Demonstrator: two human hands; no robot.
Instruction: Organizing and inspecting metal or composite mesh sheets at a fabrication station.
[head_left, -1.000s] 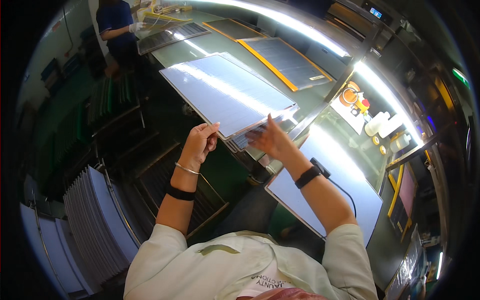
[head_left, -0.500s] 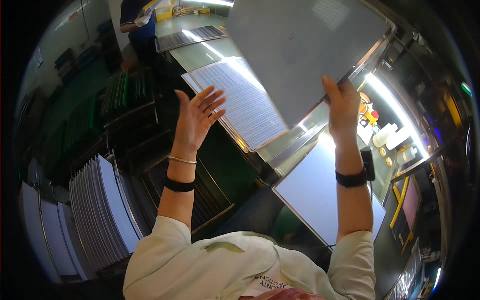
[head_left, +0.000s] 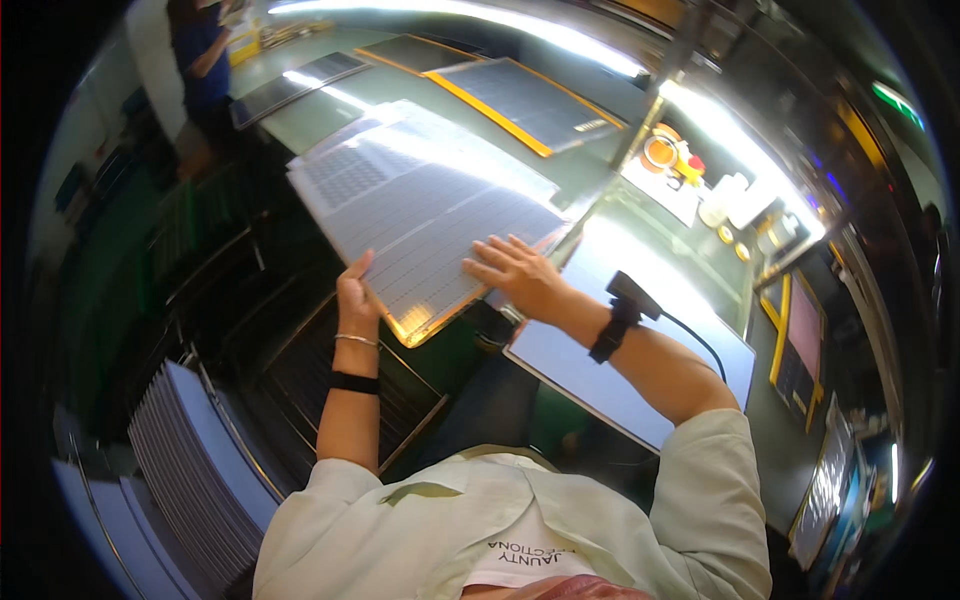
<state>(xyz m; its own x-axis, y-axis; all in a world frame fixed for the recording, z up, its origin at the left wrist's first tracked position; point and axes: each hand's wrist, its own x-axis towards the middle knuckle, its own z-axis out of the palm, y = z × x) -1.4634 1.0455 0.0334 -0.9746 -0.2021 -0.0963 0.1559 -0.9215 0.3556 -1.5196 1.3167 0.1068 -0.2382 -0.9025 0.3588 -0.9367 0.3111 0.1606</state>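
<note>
A pale sheet-like panel (head_left: 400,235), printed with fine rows and with a yellow-orange near corner, lies slanted in front of me. At its left edge my left hand (head_left: 357,295) is closed, thumb up along the rim; its other fingers are partly hidden. My right hand (head_left: 520,277) rests flat on the panel's near right part, fingers spread. A plain white-blue board (head_left: 640,350) lies under my right forearm. Beyond the printed panel are dark panels with orange edges, one of them (head_left: 520,105) nearer.
Racks of upright boards (head_left: 200,450) stand at lower left. A bright tube lamp (head_left: 740,155) runs above white bottles (head_left: 735,200) and tape rolls on the right. A person (head_left: 203,70) in dark blue stands at far left. A yellow-edged frame (head_left: 798,345) leans at right.
The large grey panel my right hand held up is no longer raised there. My right hand has come down onto the printed panel; my left hand has lowered from the air to its edge.
</note>
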